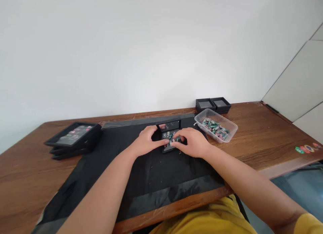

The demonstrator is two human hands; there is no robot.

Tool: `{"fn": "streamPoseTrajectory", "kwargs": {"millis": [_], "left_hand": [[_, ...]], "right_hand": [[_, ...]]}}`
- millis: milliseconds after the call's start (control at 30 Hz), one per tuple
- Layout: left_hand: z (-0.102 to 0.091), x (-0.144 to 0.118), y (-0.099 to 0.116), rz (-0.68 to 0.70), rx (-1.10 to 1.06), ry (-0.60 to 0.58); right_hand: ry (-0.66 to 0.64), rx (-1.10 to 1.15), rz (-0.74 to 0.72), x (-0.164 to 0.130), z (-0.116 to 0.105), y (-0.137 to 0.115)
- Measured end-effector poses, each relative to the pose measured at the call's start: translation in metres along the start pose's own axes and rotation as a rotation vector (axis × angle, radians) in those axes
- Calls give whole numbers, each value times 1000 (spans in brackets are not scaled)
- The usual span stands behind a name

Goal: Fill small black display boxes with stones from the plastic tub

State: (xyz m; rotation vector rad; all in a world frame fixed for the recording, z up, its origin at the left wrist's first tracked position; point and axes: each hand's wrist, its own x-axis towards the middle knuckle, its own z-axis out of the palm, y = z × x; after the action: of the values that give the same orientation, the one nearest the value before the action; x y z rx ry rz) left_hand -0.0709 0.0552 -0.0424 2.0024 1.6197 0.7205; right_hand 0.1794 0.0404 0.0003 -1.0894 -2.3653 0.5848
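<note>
A small black box [168,130] with a raised glass lid stands open on the black mat [151,173], with several small green and pink stones inside. My left hand [146,139] rests on the box's left side, thumb at its front edge. My right hand [190,142] sits on the box's right side, fingertips pinched over the stones in it; whether a stone is between the fingers I cannot tell.
A clear plastic tub [216,125] of the same coloured stones stands just right of the box. Two empty black trays [213,104] sit behind it. A stack of black lidded boxes [73,139] lies at the left. The wooden table [262,139] ends near my body.
</note>
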Motion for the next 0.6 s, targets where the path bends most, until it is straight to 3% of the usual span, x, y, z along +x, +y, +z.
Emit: {"fn": "streamPoseTrajectory", "kwargs": {"millis": [267, 600], "left_hand": [[-1, 0, 2, 0, -16, -13], [-10, -3, 7, 22, 0, -119]], "right_hand": [[4, -23, 3, -1, -1, 1], [-21, -26, -27, -1, 2, 0]]}}
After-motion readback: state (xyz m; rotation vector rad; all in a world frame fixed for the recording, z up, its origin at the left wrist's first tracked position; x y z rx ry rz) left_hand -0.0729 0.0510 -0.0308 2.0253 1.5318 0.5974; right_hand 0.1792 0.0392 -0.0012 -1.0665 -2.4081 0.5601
